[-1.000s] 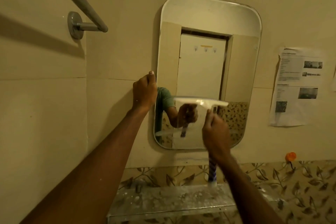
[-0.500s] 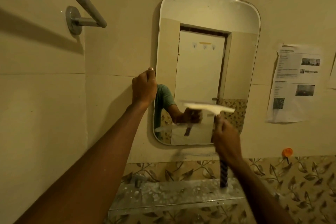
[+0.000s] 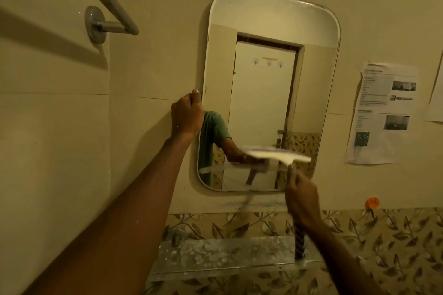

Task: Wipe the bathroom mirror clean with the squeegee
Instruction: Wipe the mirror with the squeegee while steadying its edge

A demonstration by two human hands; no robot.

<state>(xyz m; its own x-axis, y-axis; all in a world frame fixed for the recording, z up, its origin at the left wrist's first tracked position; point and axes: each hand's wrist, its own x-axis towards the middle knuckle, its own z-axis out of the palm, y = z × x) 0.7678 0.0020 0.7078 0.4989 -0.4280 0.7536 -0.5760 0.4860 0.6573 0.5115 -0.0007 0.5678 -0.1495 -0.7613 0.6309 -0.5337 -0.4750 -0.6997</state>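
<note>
Left hand (image 3: 185,115) is gripping the mirror's (image 3: 268,19) left edge, fingers curled on the rim. Right hand (image 3: 303,195) is clasping the squeegee (image 3: 287,158) by its striped handle. The blade, blurred, is crossing the mirror's lower right part. A spattered shelf (image 3: 215,256) is sitting below.

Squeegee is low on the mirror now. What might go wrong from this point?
1. The squeegee blade looks tilted, right end lower, so it may leave streaks on the mirror.
2. The handle's lower end, below the right hand, appears close to the shelf; a further downward stroke could knock it.
3. The left hand grips the mirror's left edge; it may smudge the glass there.
</note>
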